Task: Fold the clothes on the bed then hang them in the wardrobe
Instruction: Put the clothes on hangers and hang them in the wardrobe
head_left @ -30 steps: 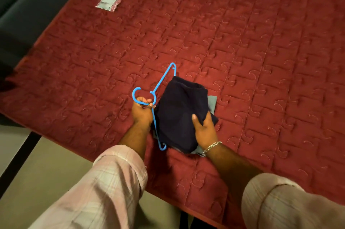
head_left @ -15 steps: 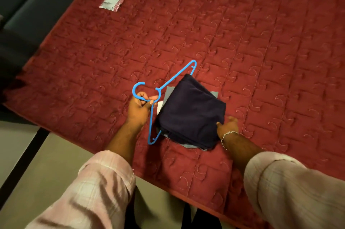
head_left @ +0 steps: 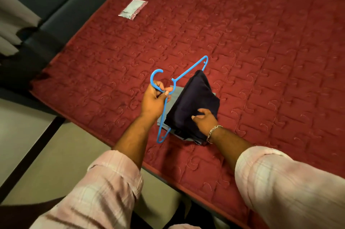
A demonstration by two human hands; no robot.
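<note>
A folded dark navy garment (head_left: pixel 194 101) hangs over the bar of a blue plastic hanger (head_left: pixel 188 71), above the near edge of the red quilted bed (head_left: pixel 261 42). Under it lies a folded grey cloth (head_left: pixel 176 94). My left hand (head_left: pixel 154 101) grips the hanger at the neck just below its hook. My right hand (head_left: pixel 204 118) holds the lower part of the navy garment, fingers and thumb curled on the fabric. A chain bracelet sits on that wrist.
A small clear packet (head_left: pixel 133 9) lies on the bed at the far left. A dark padded headboard (head_left: pixel 46 10) runs along the bed's left side. Beige floor (head_left: pixel 56 154) shows below the bed's near edge.
My right hand has moved from the garment's right edge onto its lower front. The hanger with the garment has lifted and tilted a little; my view has shifted left.
</note>
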